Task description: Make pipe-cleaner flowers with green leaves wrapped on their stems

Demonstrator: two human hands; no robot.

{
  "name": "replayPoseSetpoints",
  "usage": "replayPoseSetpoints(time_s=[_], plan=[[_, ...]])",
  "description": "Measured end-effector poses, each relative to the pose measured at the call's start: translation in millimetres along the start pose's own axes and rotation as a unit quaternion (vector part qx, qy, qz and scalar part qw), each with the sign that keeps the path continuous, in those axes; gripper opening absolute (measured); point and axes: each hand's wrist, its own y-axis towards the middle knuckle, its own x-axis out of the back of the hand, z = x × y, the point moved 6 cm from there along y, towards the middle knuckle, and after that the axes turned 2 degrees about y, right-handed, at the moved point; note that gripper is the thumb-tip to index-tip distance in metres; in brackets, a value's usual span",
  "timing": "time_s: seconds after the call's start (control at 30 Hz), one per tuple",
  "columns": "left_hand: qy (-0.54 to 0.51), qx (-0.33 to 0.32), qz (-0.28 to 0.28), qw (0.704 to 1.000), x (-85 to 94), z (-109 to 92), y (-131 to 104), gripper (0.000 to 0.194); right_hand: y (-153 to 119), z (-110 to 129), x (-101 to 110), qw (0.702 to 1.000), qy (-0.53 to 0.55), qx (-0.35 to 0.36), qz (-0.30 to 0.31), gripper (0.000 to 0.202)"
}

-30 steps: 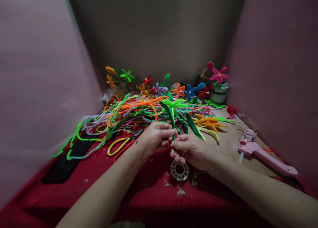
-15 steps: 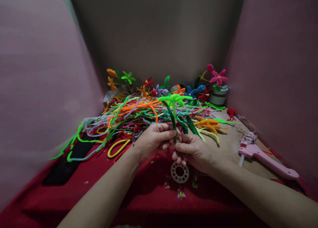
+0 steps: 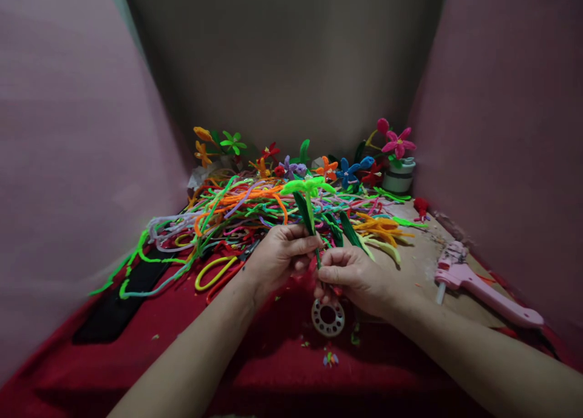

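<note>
A bright green pipe-cleaner flower (image 3: 308,188) stands upright between my hands, with a dark green leaf (image 3: 304,214) against its stem. My left hand (image 3: 291,251) pinches the stem and the leaf's lower part between thumb and fingers. Just below and to the right, my right hand (image 3: 346,275) is closed on the lower end of the same stem. Its lower fingers curl under, and the stem's tip is hidden by them. Below my hands, a white ring with holes (image 3: 328,330) lies on the red cloth (image 3: 273,351).
A tangled heap of coloured pipe cleaners (image 3: 246,205) spreads behind my hands, with finished flowers (image 3: 348,174) beyond it. Yellow-handled scissors (image 3: 214,273) lie left. A pink glue gun (image 3: 483,290) rests on the board (image 3: 426,269) at right. A pot (image 3: 398,176) holds pink flowers.
The green flower has tilted and shifted slightly left, and its leaf has turned to show more of its face. Both hands keep their hold on the stem.
</note>
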Motion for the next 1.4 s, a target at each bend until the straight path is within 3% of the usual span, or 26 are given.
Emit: replayPoseSetpoints(time_s=[0.17,0.4,0.47,0.53,0.6,0.67,0.73,0.8,0.87,0.93,1.2,1.4], plan=[[-0.005,-0.02,0.033,0.999,-3.9,-0.3,-3.7,0.021,0.9,4.4,-4.6,0.998,0.016,0.018,0.056,0.017],[0.169,-0.077,-0.019,0.982,-2.7,-10.0,-6.0,0.018,1.5,13.7,-1.6,0.997,-0.019,0.068,-0.022,0.017],[0.177,-0.11,-0.048,0.977,2.2,-14.8,-6.9,0.017,1.0,11.9,-0.9,0.998,-0.005,0.057,-0.033,0.014],[0.211,-0.193,-0.131,0.949,13.2,-23.8,-11.6,0.015,0.2,9.9,-0.1,0.998,0.002,0.041,-0.041,0.013],[0.303,-0.313,-0.217,0.874,18.9,-34.9,-23.1,0.014,-0.6,9.1,0.6,0.998,-0.004,0.033,-0.047,0.015],[0.432,-0.411,-0.252,0.762,11.6,-40.4,-34.5,0.019,-0.9,8.5,0.9,0.998,-0.008,0.031,-0.048,0.016],[0.555,-0.442,-0.255,0.657,-0.4,-38.9,-38.4,0.021,-0.5,6.8,1.1,0.999,-0.007,0.026,-0.045,0.017],[0.635,-0.444,-0.272,0.571,-9.2,-38.2,-39.6,0.018,0.2,3.8,1.7,0.999,0.001,0.014,-0.042,0.016],[0.678,-0.447,-0.286,0.509,-15.5,-39.6,-40.3,0.016,0.7,1.2,2.2,0.999,0.006,0.003,-0.038,0.013],[0.706,-0.447,-0.277,0.474,-19.5,-40.5,-39.4,0.016,0.8,0.2,2.0,0.999,0.006,-0.001,-0.031,0.011],[0.759,-0.432,-0.172,0.456,-23.3,-33.2,-31.9,0.019,-0.7,4.2,-0.7,0.999,0.011,0.021,-0.021,0.008],[0.725,-0.446,-0.179,0.493,-24.7,-31.2,-34.1,0.015,-0.7,8.0,-0.7,0.998,0.015,0.063,-0.014,0.009]])
